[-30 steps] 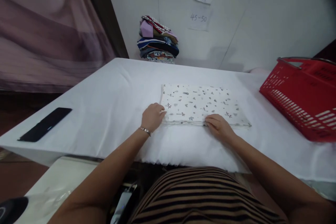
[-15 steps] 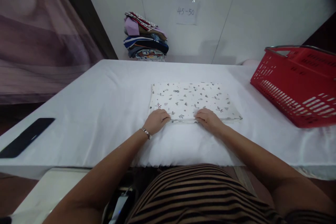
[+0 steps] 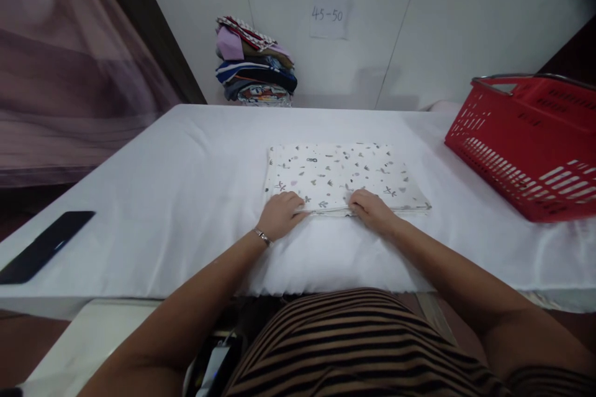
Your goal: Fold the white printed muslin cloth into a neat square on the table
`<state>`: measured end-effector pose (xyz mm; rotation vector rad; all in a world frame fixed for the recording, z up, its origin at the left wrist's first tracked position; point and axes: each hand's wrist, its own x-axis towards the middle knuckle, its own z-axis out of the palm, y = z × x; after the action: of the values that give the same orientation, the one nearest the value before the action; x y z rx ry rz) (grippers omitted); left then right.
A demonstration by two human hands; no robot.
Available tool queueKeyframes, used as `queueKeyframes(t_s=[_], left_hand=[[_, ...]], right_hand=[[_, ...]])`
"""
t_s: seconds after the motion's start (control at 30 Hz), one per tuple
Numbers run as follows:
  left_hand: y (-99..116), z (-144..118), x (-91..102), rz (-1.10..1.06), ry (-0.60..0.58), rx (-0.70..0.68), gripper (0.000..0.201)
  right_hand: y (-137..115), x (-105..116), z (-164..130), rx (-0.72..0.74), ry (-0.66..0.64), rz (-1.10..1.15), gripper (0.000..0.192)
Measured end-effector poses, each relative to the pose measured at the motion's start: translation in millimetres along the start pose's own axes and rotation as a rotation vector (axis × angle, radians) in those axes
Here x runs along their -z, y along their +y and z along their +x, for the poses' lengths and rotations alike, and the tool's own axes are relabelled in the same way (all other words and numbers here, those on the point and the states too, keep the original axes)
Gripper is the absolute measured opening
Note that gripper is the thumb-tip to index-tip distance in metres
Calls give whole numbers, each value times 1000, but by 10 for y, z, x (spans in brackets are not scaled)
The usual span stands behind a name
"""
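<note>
White-draped table [image 3: 186, 198], left to right: black phone [image 3: 44, 247] at its edge; left hand [image 3: 279, 216] and right hand [image 3: 371, 211] pinching near edge of folded patterned cloth [image 3: 339, 175] (mid-fold, seemingly; both must lift together); red basket [image 3: 531, 142].

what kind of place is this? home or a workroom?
Probably a cloth-folding workstation, not a home: a white-covered table with a folded printed cloth under both hands, a stack of folded fabrics by the wall, a red basket, and a taped paper note reading 45-50.
</note>
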<state>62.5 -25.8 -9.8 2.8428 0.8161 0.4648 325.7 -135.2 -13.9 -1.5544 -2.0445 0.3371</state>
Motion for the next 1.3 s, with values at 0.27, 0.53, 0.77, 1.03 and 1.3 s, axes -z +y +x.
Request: queueKeyframes(t_s=[0.27,0.53,0.77,1.03,1.3], left_hand=[[-34,56,-37,-24,0,-34,33],[-6,31,-44,61,-20,-92,28],[11,28,-63,91,17,-145,24],[-44,71,-55,119,-47,-222,24],[83,132,-1,215,-96,-218,18]], right_hand=[[-21,0,-21,50,10,-64,18],[42,-9,-76,168,-45,-195,16],[122,-16,-64,247,-33,-239,21],[82,-6,-14,160,-29,-313,17],[114,-37,-51,228,-18,-324,20]])
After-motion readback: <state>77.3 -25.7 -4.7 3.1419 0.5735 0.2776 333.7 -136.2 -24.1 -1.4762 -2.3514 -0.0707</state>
